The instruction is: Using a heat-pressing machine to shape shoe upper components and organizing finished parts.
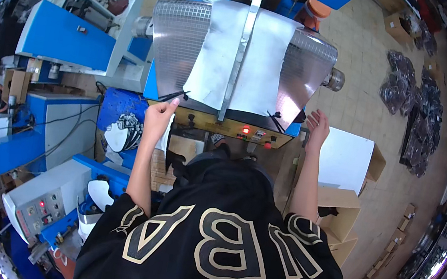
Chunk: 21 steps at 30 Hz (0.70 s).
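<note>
My left hand (160,117) is closed at the left front corner of a machine. A thin white piece (165,138) hangs from it beside my wrist, mostly hidden by the hand. Just above the fingers lies a black strip-like piece (174,96) on the machine bed. My right hand (317,131) is held off the right front corner, empty, its fingers apart and slightly curled. Between the hands, a white sheet (261,64) is spread over the shiny gridded metal bed (178,34). Another black strip-like piece (276,119) lies at the sheet's lower right corner.
A metal bar (243,47) crosses above the sheet. The yellow front panel (208,122) carries knobs and a lit red button. Blue-and-white machines (65,35) stand left. At right are a white board (342,157), cardboard boxes (339,214) and plastic-wrapped bundles (398,85) on the floor.
</note>
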Available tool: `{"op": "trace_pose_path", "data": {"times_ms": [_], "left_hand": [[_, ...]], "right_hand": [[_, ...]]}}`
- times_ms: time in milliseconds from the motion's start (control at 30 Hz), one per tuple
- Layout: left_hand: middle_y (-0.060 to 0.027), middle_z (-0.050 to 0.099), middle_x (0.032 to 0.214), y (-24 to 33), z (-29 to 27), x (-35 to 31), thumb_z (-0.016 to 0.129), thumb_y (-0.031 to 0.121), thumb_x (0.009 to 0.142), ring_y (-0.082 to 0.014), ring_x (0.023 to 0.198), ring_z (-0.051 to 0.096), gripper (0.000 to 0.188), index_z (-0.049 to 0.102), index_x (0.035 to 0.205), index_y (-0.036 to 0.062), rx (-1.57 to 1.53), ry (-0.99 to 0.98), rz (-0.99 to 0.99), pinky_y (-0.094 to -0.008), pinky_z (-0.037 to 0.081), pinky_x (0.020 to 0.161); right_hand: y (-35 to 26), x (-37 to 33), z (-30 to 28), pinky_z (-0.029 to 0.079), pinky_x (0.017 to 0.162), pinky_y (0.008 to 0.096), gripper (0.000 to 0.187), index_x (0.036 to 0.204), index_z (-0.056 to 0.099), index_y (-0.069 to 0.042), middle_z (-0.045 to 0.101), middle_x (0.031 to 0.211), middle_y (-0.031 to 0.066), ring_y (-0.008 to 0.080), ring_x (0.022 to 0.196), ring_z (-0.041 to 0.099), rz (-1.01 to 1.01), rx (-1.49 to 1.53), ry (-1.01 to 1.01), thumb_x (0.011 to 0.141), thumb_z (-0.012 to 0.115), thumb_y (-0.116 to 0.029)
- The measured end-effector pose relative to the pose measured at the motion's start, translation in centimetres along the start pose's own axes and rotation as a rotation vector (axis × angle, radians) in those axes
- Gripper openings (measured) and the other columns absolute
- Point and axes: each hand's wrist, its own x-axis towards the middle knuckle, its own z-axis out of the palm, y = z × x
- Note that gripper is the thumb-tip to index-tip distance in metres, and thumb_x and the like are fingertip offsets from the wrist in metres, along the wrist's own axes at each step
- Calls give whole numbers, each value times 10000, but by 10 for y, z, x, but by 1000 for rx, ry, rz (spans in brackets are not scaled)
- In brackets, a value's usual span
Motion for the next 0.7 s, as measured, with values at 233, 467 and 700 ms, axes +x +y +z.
{"op": "trace_pose_path", "data": {"times_ms": [233, 467, 700], "left_hand": [[-81, 388, 492, 29, 16, 35, 698, 403, 857, -122, 499, 346, 555, 505, 574, -33, 60, -51, 236, -331, 322, 475], [-27, 297, 472, 61, 35, 36, 694, 431, 861, -94, 491, 286, 629, 414, 510, -11, 87, -61, 253, -326, 270, 450], [-140, 497, 506, 64, 15, 19, 650, 505, 850, -320, 498, 510, 585, 532, 550, 18, 315, 83, 142, -389, 382, 497]], "right_hand": [[-20, -81, 13, 458, 718, 239, 314, 1088, 613, -60, 614, 924, 18, 88, 807, 580, -115, 41, -28, 1006, 473, -329], [-44, -70, 52, 414, 632, 221, 171, 1012, 613, -27, 569, 783, -10, 65, 676, 484, -376, -333, 19, 908, 647, -159], [-94, -89, 64, 357, 572, 196, 66, 935, 575, -26, 474, 718, -44, 31, 642, 416, -511, -145, 52, 912, 615, -74]]}}
